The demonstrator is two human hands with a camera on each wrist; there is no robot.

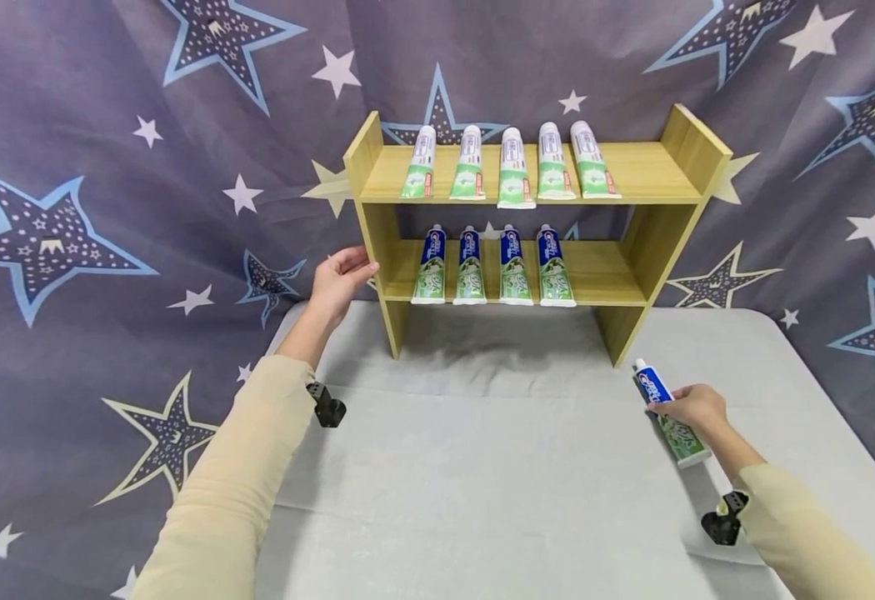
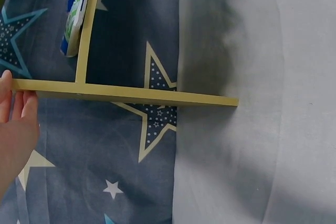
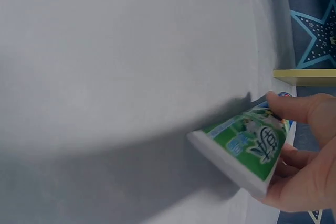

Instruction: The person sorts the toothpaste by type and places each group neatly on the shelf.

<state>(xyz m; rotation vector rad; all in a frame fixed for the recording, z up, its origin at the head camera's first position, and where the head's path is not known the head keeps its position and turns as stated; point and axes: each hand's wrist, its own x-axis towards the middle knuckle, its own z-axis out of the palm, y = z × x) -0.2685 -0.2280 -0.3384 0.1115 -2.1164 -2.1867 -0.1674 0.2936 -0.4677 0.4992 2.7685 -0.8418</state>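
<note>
My right hand [image 1: 700, 408] grips a blue and green toothpaste tube [image 3: 252, 142] around its middle, its white cap pointing toward the shelf. The tube is close over the grey table, right of the rack. At the left side panel of a two-tier wooden shelf [image 1: 670, 250], my left hand [image 1: 340, 283] touches the board's edge, thumb on one side and fingers on the other in the left wrist view. Several matching blue and green tubes [image 1: 512, 267] lie in a row on the lower tier. White and green tubes [image 1: 512, 171] line the upper tier.
A grey cloth covers the table [image 1: 482, 483], which the shelf stands on near its back edge. Behind and beside it hangs a dark curtain [image 1: 70, 375] with star patterns. A black wrist camera [image 1: 327, 406] sits on each sleeve.
</note>
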